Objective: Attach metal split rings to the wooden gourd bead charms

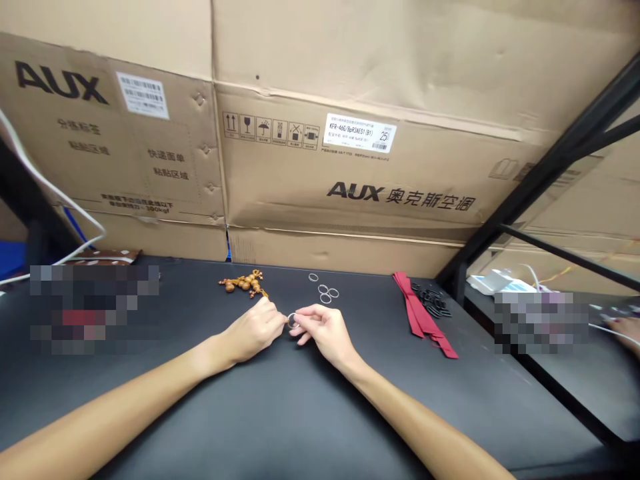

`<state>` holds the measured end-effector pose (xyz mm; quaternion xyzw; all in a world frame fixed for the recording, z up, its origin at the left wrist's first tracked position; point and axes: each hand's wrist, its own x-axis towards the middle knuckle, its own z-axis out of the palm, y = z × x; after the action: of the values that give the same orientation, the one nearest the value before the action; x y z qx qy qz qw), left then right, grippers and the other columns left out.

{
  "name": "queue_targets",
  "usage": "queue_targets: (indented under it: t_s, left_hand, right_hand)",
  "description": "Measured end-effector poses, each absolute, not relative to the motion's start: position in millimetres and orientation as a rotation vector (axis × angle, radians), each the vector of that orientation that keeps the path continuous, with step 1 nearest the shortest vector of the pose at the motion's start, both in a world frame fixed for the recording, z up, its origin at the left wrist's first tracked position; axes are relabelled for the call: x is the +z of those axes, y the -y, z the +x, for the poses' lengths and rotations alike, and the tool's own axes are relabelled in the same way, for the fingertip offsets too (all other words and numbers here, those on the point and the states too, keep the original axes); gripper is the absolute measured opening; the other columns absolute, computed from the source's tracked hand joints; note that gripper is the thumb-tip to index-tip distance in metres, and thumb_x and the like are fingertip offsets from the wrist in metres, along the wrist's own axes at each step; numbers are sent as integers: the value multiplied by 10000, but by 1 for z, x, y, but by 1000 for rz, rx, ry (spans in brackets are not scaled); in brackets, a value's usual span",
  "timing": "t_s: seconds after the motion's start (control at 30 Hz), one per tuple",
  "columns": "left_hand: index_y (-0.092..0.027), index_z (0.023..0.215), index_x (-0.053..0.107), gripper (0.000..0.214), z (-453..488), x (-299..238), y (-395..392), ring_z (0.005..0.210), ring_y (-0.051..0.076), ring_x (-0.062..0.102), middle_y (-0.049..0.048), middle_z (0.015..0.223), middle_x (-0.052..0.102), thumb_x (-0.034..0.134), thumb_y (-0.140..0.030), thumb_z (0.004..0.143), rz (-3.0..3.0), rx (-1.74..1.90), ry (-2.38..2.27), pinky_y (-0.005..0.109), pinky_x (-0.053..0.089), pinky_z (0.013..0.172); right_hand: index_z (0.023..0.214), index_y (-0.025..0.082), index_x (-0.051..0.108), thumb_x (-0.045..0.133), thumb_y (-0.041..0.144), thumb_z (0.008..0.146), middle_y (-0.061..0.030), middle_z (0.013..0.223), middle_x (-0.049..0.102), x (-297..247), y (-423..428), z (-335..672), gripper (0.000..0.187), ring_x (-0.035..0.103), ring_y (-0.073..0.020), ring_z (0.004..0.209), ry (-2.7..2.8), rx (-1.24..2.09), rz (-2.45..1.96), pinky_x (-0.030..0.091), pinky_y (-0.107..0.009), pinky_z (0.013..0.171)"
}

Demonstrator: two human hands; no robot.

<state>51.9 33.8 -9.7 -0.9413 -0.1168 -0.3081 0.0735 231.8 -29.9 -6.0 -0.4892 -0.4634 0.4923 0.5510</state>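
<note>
A small silver ring (292, 321) is being pinched by the fingers of the right hand (325, 331) and is being held at its other edge by the pressed-together fingers of the left hand (253, 330), above a black table (310, 413). Behind that ring, four more rings (324, 291) are being left lying; to its left, one brown bead ornament (243, 285) is being displayed; to its right, one red ribbon (423, 320) and a heap of black clips (431, 300) are being kept.

A thin silver-coloured ring (291, 321), probably metal, pinched between the left hand (253, 331) and right hand (325, 332)
</note>
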Motion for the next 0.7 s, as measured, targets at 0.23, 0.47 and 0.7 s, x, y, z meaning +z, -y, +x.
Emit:
queue_targets:
  t_s: [0.23,0.47,0.7]
  left_hand:
    - [-148,816,594,258,52,-7,-32,669,179,550,60,704,619,375,-102,944,-2811,-905,333,325,423,669]
    - [-150,825,598,254,52,-7,-32,664,179,551,59,696,615,378,-108,944,-2816,-929,346,323,427,667]
    - [-146,838,595,232,51,-9,-33,673,180,548,61,712,614,392,-113,944,-2819,-902,353,321,426,672]
  right_hand:
    - [758,110,644,777,442,626,-73,596,687,-5,31,231,381,692,-217,590,1096,1148,-1182,555,-262,455]
    - [750,113,644,776,434,630,-71,600,687,-6,31,231,366,694,-218,596,1087,1145,-1195,557,-259,458]
    - [748,111,640,774,421,630,-66,583,683,-8,31,229,358,689,-213,585,1072,1180,-1173,553,-263,465]
